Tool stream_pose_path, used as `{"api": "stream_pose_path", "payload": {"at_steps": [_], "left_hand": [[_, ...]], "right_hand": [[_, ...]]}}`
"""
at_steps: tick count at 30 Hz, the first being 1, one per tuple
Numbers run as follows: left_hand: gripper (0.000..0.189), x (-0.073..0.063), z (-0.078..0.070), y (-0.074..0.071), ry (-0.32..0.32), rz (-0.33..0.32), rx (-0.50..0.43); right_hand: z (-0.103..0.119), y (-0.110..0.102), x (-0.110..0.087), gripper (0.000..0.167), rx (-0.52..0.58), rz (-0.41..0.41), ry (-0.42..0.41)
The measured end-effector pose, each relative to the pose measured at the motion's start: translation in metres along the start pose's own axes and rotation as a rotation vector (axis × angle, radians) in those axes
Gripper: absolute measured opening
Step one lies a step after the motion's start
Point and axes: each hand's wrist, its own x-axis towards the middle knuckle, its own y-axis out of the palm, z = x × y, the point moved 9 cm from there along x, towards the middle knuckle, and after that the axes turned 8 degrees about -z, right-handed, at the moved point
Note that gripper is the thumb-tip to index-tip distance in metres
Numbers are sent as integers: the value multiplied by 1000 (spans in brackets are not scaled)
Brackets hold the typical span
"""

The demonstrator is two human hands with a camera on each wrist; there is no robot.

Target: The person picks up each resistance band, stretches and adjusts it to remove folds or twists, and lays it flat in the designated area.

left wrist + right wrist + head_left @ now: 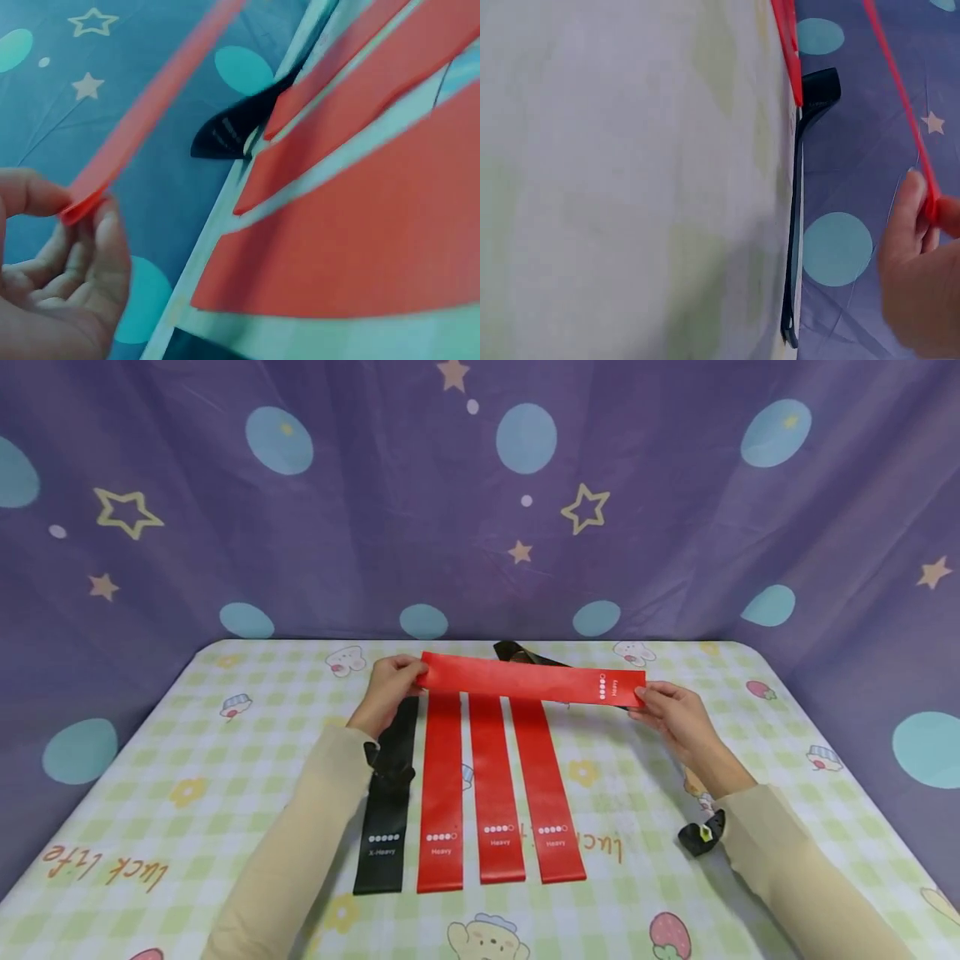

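A red resistance band [517,680] printed "Heavy" is stretched out flat and nearly level between the hands, above the far part of the table. My left hand [388,693] pinches its left end between thumb and fingers. At the other end, near the print, my right hand [678,718] pinches it by the edge. Below lie three more red bands [441,777] marked "Heavy", side by side and lengthwise. Left of them is a black band [384,827] marked "X-Heavy", partly covered by the left wrist strap. The held band hides the far ends of the red ones.
Another black band [508,650] lies slantwise at the table's back, partly behind the held band, one end raised in a loop. A checked cloth [187,843] with printed figures covers the table. A purple curtain [420,527] hangs right behind the back edge.
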Motion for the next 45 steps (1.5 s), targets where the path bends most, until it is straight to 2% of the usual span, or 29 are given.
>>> {"api": "stream_pose_path", "payload": {"at_steps": [2,5,7,9,12,16,22,28,33,36,39,43,45], "left_hand": [[11,-7,6,3,-49,70,-5],[8,-20,15,7,-117,178,10],[8,-29,20,10,-135,235,48],[10,-38,25,12,-145,287,90],[12,-54,33,14,-161,359,142],[15,-74,43,17,-165,458,178],[19,-101,44,23,-121,555,264],[16,-131,40,40,-47,641,350],[20,-159,37,60,-5,725,391],[26,-174,37,71,-21,762,389],[29,-185,41,81,-69,782,374],[25,-201,44,93,-116,783,348],[22,-209,45,100,-120,776,339]], "right_hand": [[-4,-1,2,14,33,-12,62],[-11,-4,8,40,58,-25,144],[-14,-5,12,54,69,-31,180],[-17,-5,16,60,72,-31,198],[-17,-3,23,60,53,-25,194],[-12,4,33,56,-21,-12,137],[-1,20,48,37,-132,-11,51],[9,37,63,35,-303,-25,-55],[14,55,73,28,-348,20,-128],[15,66,77,34,-393,42,-159],[14,76,80,37,-443,52,-179],[13,91,84,33,-517,83,-222],[11,100,84,30,-552,104,-239]]}}
